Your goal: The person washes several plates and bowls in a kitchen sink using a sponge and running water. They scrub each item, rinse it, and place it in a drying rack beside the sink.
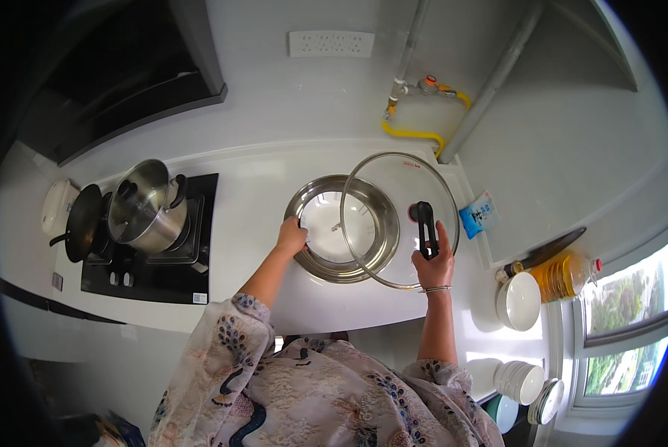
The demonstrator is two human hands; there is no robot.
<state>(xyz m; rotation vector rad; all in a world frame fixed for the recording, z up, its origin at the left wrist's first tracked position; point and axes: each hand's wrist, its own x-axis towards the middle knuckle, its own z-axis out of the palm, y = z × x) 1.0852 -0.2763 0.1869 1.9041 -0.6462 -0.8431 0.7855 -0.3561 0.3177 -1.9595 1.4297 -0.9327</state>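
A wide, round stainless steel pan (309, 197) stands on the white counter, its bright inner bottom facing up. My left hand (292, 235) is closed on the pan's left side; the fingers curl over the rim there, and whether a handle is under them is hidden. In my right hand (436, 262) is a large clear glass lid (397, 190) with a metal rim. The fingers wrap round its upright black handle (425, 227). The lid is held to the right of the pan, and its left part overlaps the pan's right side in view.
At left, a lidded steel pot (172, 223) and a dark frying pan (83, 223) stand at a black gas hob (177, 279). A blue-white packet (480, 214), an oil bottle (565, 276), a white bowl (519, 302) and stacked bowls (520, 383) lie right. Yellow gas hose (416, 135) runs behind.
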